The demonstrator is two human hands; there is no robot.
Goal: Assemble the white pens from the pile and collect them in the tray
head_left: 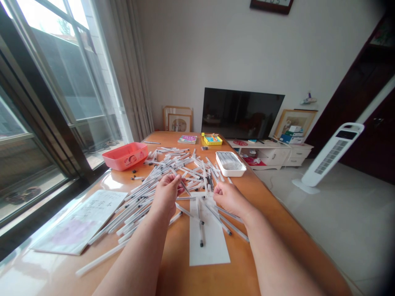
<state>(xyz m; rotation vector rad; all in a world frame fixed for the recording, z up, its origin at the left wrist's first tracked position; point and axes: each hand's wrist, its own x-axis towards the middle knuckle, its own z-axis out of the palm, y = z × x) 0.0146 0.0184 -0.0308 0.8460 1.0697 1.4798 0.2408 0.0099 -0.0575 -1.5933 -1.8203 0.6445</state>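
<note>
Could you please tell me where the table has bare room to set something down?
Bare table lies on both sides of the paper strip, at its near end, and between the right forearm and the table's right edge. It is crowded around the left hand and right hand, where white pens spread between pink basket and white tray.

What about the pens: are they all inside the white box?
No, many pens lie loose on the table.

Head camera: is looking forward and down from the person's head
Table (174, 257): is stretching away close below
Television (240, 115): is facing it farther off
Window (57, 74): is flanking the left
</note>
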